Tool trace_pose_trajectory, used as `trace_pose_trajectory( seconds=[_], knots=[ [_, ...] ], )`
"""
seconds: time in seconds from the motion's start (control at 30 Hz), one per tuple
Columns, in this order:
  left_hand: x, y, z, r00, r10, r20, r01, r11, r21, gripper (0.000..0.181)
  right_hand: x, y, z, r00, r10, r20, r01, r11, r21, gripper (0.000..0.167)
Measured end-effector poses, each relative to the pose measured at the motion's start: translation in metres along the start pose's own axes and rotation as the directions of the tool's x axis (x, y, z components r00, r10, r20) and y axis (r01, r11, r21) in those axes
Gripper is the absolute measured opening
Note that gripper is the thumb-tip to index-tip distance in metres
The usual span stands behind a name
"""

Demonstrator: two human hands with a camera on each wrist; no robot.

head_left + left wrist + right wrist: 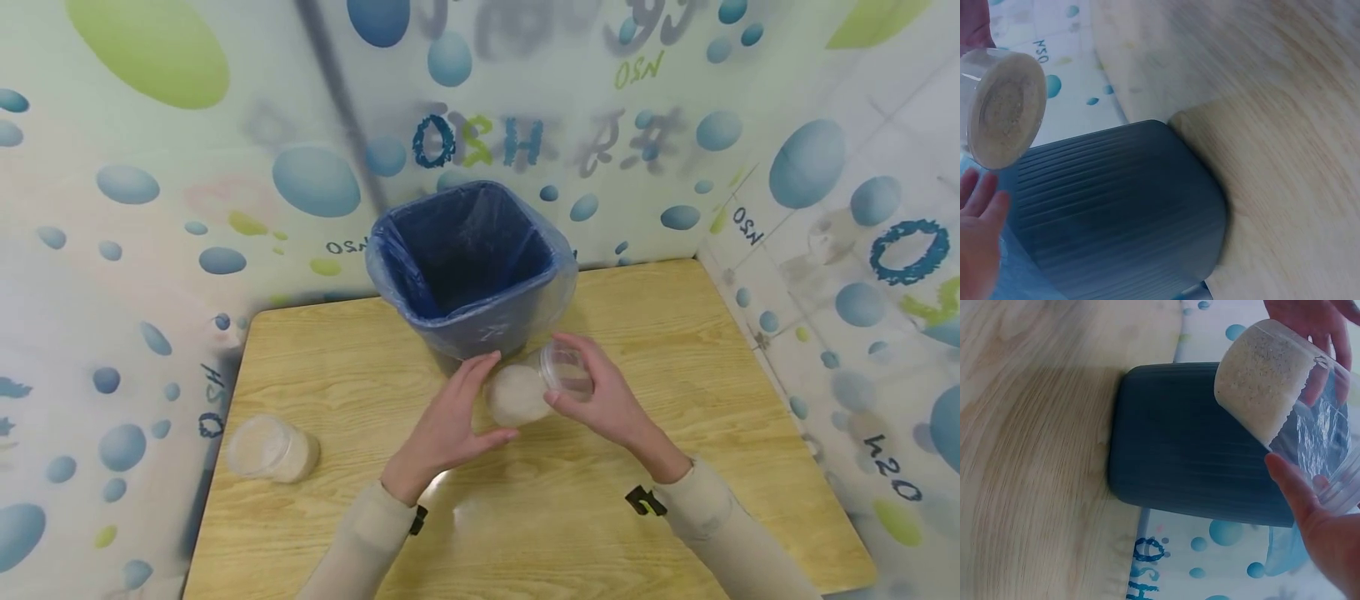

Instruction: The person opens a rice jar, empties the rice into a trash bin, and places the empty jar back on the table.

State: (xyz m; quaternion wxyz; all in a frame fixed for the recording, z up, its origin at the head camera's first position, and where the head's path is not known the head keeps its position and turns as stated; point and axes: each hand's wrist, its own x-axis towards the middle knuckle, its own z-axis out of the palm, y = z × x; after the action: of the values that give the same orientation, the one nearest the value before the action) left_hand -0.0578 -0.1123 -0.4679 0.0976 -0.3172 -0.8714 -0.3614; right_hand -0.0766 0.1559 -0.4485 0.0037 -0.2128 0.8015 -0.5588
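Observation:
A clear jar (517,395), part filled with pale grains, is tilted in front of the bin, its lidded end toward the right. My right hand (609,402) grips it near the lid, thumb and fingers on either side; the right wrist view shows this hand (1329,531) at the jar (1263,381). My left hand (447,425) is beside the jar's base, fingers spread and extended. In the left wrist view a gap shows between the left fingers (982,219) and the jar's bottom (1009,111).
A blue-grey bin (480,329) lined with a blue bag stands at the table's back edge. A second clear jar (273,450) with pale contents is at the left of the wooden table (337,358). Patterned curtains (262,167) surround the back and sides.

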Motion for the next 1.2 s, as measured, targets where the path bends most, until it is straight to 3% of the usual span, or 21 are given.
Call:
trace_pose_trajectory(
  seconds=[0.23, 0.6, 0.87, 1.0, 1.1, 1.2],
  knots=[
    [0.007, 0.004, 0.001, 0.998, -0.026, 0.049, 0.024, 0.999, 0.048, 0.107, 0.002, -0.007, 0.007, 0.999, -0.054, 0.005, 0.054, 0.998, 0.019, 0.077],
    [0.015, 0.005, 0.002, 1.000, -0.009, 0.027, 0.006, 0.993, 0.115, 0.116, 0.005, -0.014, 0.017, 0.994, -0.111, 0.002, 0.111, 0.993, -0.042, 0.077],
    [0.016, 0.008, 0.002, 1.000, -0.019, 0.000, 0.019, 0.986, 0.165, 0.105, 0.007, -0.016, 0.019, 0.988, -0.152, 0.039, 0.154, 0.987, -0.044, 0.078],
    [0.013, 0.008, 0.005, 0.998, -0.045, -0.036, 0.051, 0.979, 0.199, 0.099, 0.009, -0.021, 0.013, 0.982, -0.138, 0.126, 0.158, 0.974, -0.164, 0.084],
    [0.010, 0.007, 0.007, 0.996, -0.068, -0.063, 0.080, 0.973, 0.218, 0.098, 0.009, -0.027, 0.009, 0.984, -0.108, 0.144, 0.149, 0.937, -0.317, 0.085],
    [0.009, 0.005, 0.007, 0.995, -0.057, -0.086, 0.076, 0.968, 0.239, 0.099, 0.008, -0.032, 0.011, 0.990, -0.079, 0.112, 0.121, 0.891, -0.438, 0.082]
  ],
)
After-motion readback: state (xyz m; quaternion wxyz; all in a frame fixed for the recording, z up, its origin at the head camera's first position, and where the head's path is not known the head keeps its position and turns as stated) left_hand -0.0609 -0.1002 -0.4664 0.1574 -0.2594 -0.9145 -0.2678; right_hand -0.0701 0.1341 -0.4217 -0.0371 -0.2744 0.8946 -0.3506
